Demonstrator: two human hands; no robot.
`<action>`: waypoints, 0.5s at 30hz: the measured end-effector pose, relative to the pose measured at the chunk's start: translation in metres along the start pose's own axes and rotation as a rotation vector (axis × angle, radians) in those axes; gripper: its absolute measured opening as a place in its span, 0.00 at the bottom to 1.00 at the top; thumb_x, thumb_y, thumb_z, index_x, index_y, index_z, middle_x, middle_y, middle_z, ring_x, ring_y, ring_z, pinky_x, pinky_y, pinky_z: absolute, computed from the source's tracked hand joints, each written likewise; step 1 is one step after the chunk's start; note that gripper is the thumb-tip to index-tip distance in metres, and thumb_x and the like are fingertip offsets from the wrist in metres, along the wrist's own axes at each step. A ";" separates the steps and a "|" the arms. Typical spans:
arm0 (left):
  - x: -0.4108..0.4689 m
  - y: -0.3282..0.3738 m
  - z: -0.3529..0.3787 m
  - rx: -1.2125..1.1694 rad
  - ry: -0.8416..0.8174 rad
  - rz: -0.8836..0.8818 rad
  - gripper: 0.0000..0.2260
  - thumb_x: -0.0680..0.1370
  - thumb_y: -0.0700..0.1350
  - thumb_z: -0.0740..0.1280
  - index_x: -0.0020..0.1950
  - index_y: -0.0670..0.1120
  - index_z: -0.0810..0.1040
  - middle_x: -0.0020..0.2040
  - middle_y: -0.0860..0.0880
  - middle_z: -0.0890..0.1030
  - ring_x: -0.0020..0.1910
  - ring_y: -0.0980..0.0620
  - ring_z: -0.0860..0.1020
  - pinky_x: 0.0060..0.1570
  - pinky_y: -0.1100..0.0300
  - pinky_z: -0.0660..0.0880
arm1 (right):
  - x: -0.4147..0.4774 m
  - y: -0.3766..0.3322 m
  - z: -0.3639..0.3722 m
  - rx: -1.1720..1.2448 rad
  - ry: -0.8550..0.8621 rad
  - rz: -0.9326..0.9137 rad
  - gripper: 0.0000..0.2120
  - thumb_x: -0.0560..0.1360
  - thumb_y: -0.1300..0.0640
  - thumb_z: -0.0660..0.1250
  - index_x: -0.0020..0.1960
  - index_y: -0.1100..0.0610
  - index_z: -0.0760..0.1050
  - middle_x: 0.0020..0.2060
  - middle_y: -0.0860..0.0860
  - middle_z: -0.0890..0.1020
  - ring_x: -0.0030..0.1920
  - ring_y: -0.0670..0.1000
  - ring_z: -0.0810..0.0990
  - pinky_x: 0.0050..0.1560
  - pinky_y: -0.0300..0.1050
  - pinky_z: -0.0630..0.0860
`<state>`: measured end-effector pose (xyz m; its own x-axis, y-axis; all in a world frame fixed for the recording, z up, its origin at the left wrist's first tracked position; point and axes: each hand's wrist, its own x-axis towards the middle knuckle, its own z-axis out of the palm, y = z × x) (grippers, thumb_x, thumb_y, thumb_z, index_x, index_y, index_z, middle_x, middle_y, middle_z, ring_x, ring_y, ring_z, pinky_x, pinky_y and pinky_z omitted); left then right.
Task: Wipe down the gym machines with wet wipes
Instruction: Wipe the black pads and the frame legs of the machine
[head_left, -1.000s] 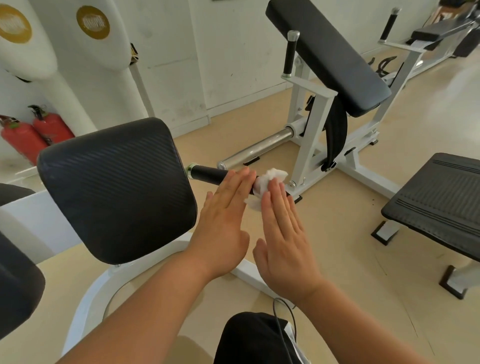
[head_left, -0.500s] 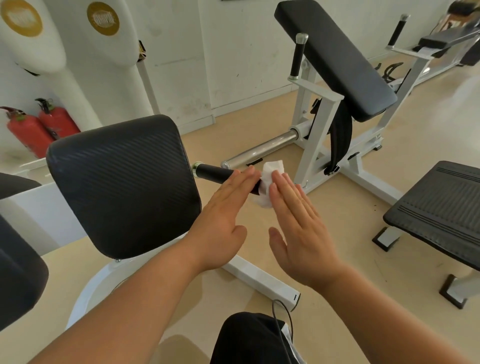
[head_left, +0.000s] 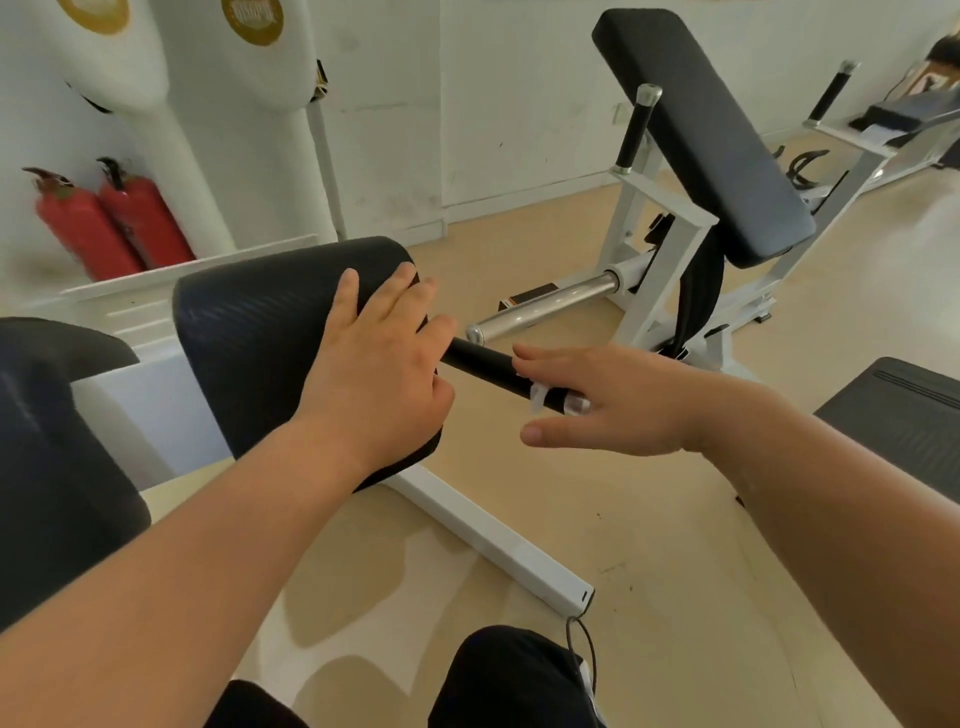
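Observation:
A black handle grip (head_left: 483, 364) sticks out to the right of the machine's black ribbed pad (head_left: 249, 338). My left hand (head_left: 384, 358) rests on the pad's right edge with its fingers spread and straight. My right hand (head_left: 613, 400) lies across the far end of the handle, fingers and thumb stretched out to the left. Under it a white wet wipe (head_left: 540, 397) is pressed against the handle; only small bits of the wipe show beside the fingers.
A white frame bar (head_left: 493, 540) runs along the floor under the handle. Behind stands another white machine with a long black pad (head_left: 701, 130) and a chrome bar (head_left: 545, 306). A black seat (head_left: 904, 415) is at the right, two red fire extinguishers (head_left: 104, 223) by the left wall.
My left hand has left the handle and now lies on the pad's edge. My right hand has turned across the handle, and the wipe is now mostly covered by it.

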<state>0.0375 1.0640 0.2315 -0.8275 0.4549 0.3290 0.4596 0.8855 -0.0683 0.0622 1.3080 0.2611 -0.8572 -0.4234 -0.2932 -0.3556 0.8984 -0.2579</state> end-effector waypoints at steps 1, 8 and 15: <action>0.000 -0.003 -0.005 0.016 -0.020 -0.012 0.23 0.77 0.50 0.60 0.72 0.51 0.72 0.79 0.45 0.64 0.81 0.45 0.54 0.78 0.36 0.45 | 0.001 -0.003 0.000 0.018 -0.014 0.007 0.38 0.78 0.28 0.54 0.83 0.46 0.56 0.81 0.38 0.53 0.79 0.44 0.61 0.78 0.44 0.58; 0.006 -0.019 -0.031 0.040 -0.312 -0.005 0.33 0.79 0.60 0.57 0.82 0.54 0.53 0.83 0.47 0.41 0.81 0.44 0.36 0.75 0.31 0.37 | 0.019 -0.025 -0.014 0.025 0.066 0.210 0.21 0.84 0.60 0.57 0.72 0.46 0.76 0.78 0.45 0.67 0.72 0.53 0.72 0.70 0.50 0.70; 0.004 -0.035 -0.059 -0.112 -0.559 0.019 0.35 0.80 0.63 0.58 0.83 0.55 0.48 0.81 0.49 0.31 0.78 0.46 0.29 0.75 0.33 0.34 | 0.054 -0.045 -0.024 0.322 0.300 0.474 0.15 0.80 0.62 0.64 0.64 0.50 0.77 0.52 0.46 0.77 0.51 0.49 0.76 0.49 0.41 0.72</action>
<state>0.0370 1.0293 0.2905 -0.8495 0.4785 -0.2221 0.4821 0.8751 0.0414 0.0227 1.2475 0.2793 -0.9772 0.1036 -0.1855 0.1769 0.8802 -0.4404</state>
